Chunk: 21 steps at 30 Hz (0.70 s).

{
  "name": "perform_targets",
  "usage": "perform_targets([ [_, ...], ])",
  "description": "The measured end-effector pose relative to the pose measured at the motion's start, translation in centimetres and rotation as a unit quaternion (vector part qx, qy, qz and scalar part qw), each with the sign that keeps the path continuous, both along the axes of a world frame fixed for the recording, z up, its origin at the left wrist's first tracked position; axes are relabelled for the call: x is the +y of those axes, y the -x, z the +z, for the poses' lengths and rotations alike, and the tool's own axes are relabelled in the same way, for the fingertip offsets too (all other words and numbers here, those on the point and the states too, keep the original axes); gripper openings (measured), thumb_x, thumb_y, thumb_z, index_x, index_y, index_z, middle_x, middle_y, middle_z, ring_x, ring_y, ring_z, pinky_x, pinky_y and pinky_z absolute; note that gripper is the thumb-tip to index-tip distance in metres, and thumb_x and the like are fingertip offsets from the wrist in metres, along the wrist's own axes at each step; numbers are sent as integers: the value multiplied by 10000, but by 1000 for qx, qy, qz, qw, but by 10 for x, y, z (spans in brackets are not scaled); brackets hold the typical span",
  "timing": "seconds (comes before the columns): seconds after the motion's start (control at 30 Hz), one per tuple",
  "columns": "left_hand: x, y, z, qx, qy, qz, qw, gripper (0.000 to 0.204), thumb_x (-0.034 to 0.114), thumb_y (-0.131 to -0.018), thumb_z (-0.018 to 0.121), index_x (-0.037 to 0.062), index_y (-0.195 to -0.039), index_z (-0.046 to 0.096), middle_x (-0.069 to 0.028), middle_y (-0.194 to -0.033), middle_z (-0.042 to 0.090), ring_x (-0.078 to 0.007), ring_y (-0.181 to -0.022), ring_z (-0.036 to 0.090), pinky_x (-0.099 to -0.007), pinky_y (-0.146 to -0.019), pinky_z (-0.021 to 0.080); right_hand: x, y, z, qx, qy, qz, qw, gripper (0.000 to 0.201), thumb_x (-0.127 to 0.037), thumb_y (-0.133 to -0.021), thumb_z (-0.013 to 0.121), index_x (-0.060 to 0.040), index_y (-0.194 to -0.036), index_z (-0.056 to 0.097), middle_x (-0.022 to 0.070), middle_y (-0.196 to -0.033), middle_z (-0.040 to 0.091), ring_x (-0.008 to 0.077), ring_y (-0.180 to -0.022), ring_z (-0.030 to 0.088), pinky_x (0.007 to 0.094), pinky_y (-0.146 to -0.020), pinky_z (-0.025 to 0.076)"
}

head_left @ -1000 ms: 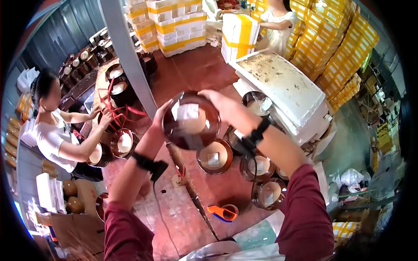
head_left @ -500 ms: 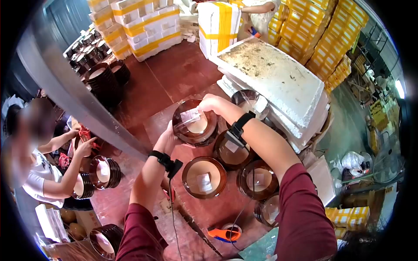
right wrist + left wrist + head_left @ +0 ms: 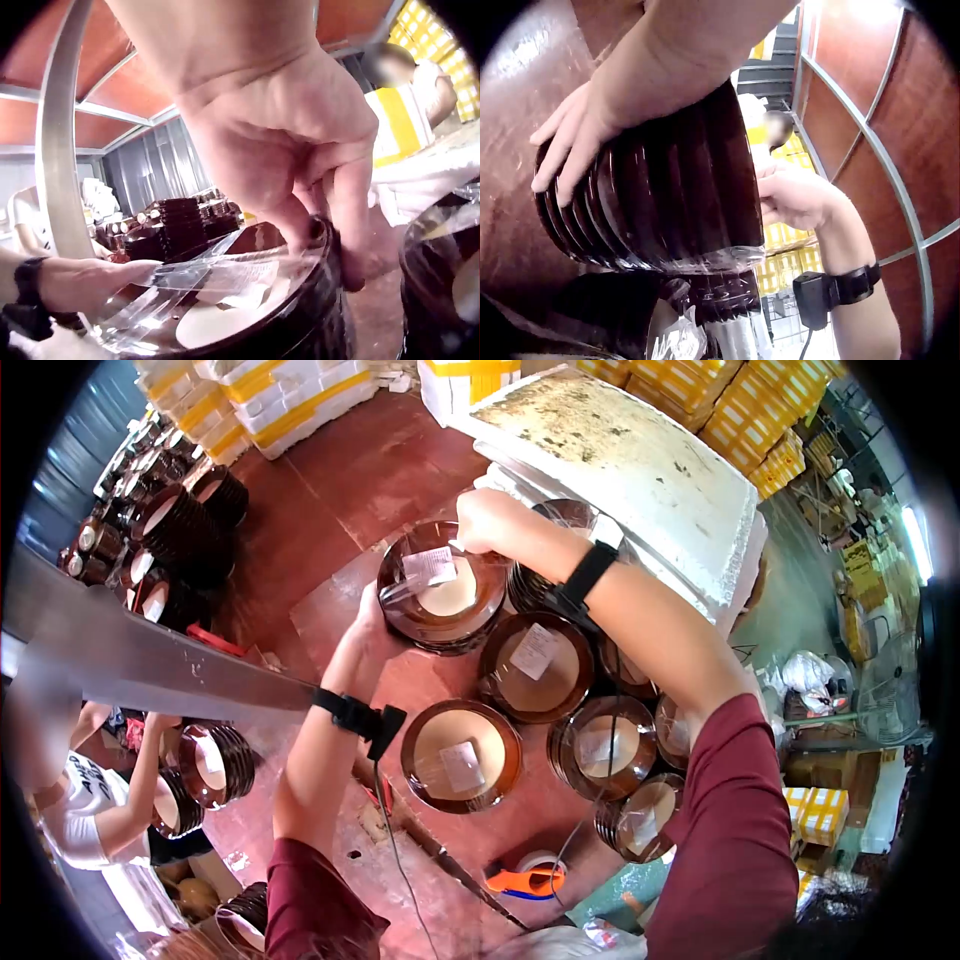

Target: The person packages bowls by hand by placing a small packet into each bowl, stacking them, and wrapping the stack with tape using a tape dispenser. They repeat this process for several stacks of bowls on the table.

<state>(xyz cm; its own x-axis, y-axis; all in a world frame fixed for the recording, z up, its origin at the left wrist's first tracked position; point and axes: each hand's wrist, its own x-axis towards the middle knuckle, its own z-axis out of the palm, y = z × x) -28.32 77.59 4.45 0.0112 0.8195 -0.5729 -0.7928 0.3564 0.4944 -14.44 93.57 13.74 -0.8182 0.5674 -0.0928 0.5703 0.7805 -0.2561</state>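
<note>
A stack of nested dark-brown glazed bowls [image 3: 447,598] stands on the red surface in front of me. Clear film and a paper label [image 3: 430,566] cover the top bowl's cream-coloured bottom. My left hand [image 3: 370,622] rests against the near-left side; in the left wrist view its spread fingers [image 3: 574,146] lie along the ribbed wall. Its thumb reaches the filmed rim in the right wrist view. On the far right side, my right hand [image 3: 485,520] pinches the rim, one finger inside and others outside. Another bowl [image 3: 442,277] stands close beside it.
More wrapped bowls [image 3: 537,665] crowd the right, with one bowl [image 3: 461,757] nearer me. White foam boxes [image 3: 620,445] border the back right. An orange tape dispenser [image 3: 525,882] lies at the front. A metal post [image 3: 200,650] crosses the left, near another person [image 3: 100,800].
The bowls were held up, tilted and blurred a second ago; now they stand lower among the other bowls. Both hands stayed at their sides. The head view has turned, shifting the post left and down.
</note>
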Motion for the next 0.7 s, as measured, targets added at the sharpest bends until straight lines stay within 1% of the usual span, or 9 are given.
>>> perform_targets([
  [0.03, -1, 0, 2, 32, 18, -3, 999, 663, 576, -1007, 367, 63, -1346, 616, -202, -1419, 583, -399, -1313, 549, -650, -1085, 422, -18, -6, 30, -24, 60, -45, 997, 170, -81, -762, 637, 54, -791, 736, 257, -737, 689, 378, -716, 720, 439, -663, 576],
  [0.13, 1, -6, 21, 70, 43, -6, 997, 655, 578, -1000, 372, 81, -1349, 615, -182, -1414, 593, -407, -1301, 555, -699, -1061, 411, -6, 1, 24, -129, -40, -19, 991, 175, -146, -731, 676, -50, -830, 784, 191, -867, 744, 357, -833, 737, 448, -754, 592],
  [0.17, 6, 5, 3, 89, 72, -31, 993, 666, 610, -978, 387, 112, -1358, 614, -155, -1410, 603, -404, -1271, 571, -718, -1005, 423, 0, -7, 21, -77, -74, 21, 994, 177, -144, -757, 667, -43, -846, 782, 188, -880, 750, 341, -844, 746, 443, -760, 598],
  [0.4, 14, 4, 3, 156, 94, -73, 981, 726, 704, -911, 390, 150, -1306, 643, -113, -1335, 653, -362, -1144, 609, -622, -911, 464, 16, -19, 1, -19, -127, 33, 991, 183, -124, -808, 627, -34, -861, 778, 203, -879, 748, 344, -858, 749, 440, -748, 600],
  [0.43, 11, 6, 4, 161, 96, -95, 978, 726, 707, -875, 445, 162, -1326, 609, -138, -1344, 623, -340, -1157, 568, -515, -921, 448, 14, -22, 3, -25, -107, 28, 994, 191, -119, -820, 618, -32, -875, 779, 210, -888, 748, 341, -873, 751, 443, -760, 602],
  [0.53, 11, 31, -25, 143, 102, -159, 972, 751, 733, -855, 463, 157, -1315, 601, -182, -1303, 612, -346, -1117, 578, -491, -891, 460, 7, -25, 1, 15, -94, -24, 995, 194, -124, -823, 621, -29, -883, 779, 216, -894, 747, 343, -882, 750, 446, -780, 603],
  [0.57, 7, 22, -23, 166, 181, -93, 965, 786, 748, -831, 495, 146, -1328, 576, -211, -1259, 604, -347, -1075, 587, -475, -864, 467, 4, -29, 2, 33, -128, -46, 990, 198, -136, -835, 619, -29, -884, 778, 215, -901, 748, 344, -882, 749, 446, -788, 603],
  [0.6, -5, 18, -16, 197, 165, -93, 962, 776, 779, -893, 397, 160, -1324, 579, -202, -1231, 610, -356, -1032, 603, -453, -886, 483, -2, -32, 10, 58, -117, -63, 989, 228, -177, -857, 621, -4, -886, 766, 230, -894, 739, 362, -881, 743, 454, -783, 597],
  [0.7, -47, 15, 10, 160, 96, -23, 982, 627, 616, -963, 490, 129, -1356, 538, -197, -1199, 628, -357, -1073, 615, -479, -930, 484, -39, -67, 58, 123, -58, -28, 990, 304, -271, -887, 635, 20, -879, 721, 262, -887, 707, 429, -870, 708, 503, -777, 561],
])
